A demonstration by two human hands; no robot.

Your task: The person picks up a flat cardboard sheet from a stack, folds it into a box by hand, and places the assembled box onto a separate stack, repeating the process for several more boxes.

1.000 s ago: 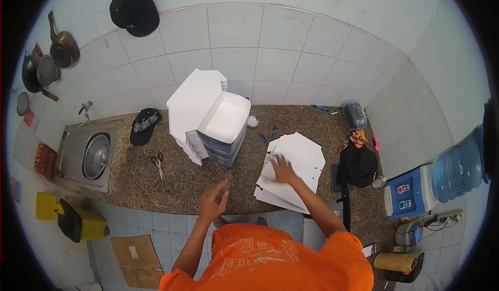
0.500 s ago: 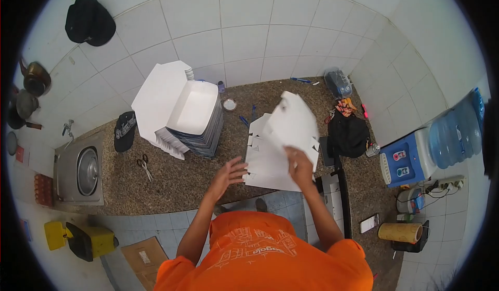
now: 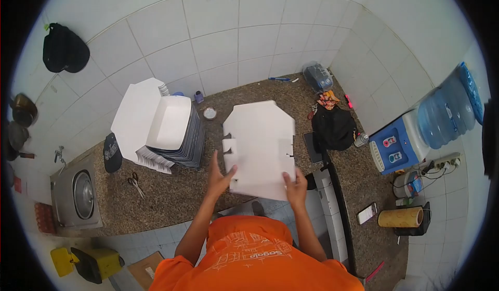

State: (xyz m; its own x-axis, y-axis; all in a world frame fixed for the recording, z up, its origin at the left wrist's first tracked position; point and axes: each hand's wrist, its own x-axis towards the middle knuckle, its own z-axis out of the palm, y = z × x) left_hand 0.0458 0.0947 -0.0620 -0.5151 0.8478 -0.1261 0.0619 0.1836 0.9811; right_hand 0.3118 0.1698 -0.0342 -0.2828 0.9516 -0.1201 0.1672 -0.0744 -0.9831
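A flat white cardboard box blank with slotted, notched side edges lies before me at the counter's front, its near end over the edge. My right hand grips its near right edge, thumb on top and the other fingers partly hidden. At the near left edge is my left hand, open, with fingers stretched forward and the thumb touching the cardboard. To the left stands a tall stack of folded white trays with dark outer sides, its large white lids spread leftward.
Scissors and a dark cap lie left of the stack, near a metal sink. A small round container sits behind. On the right are a black bag, a phone and a water dispenser.
The upper blank, tilted and blurred in my right hand earlier, now lies straight and flat. My right hand has shifted to its near right edge, and the left thumb now touches the left edge.
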